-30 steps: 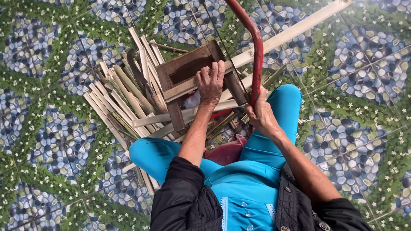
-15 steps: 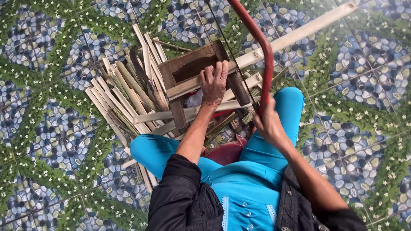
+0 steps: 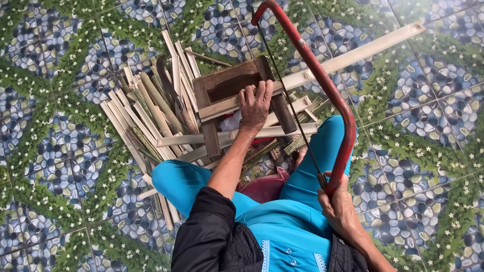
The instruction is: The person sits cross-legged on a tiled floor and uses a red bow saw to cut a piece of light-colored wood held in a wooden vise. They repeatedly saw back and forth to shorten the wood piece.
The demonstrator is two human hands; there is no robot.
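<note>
Bamboo strip (image 3: 353, 55) under left hand (image 3: 255, 103), red saw (image 3: 322, 90) in right hand (image 3: 339, 209)

The left hand (image 3: 255, 103) is pressing a long bamboo stick (image 3: 353, 55) down on a brown wooden box (image 3: 222, 85). The right hand (image 3: 339, 206) is gripping a red saw (image 3: 322, 83). More sticks (image 3: 146, 116) are lying left on the floor (image 3: 60, 166).
</note>
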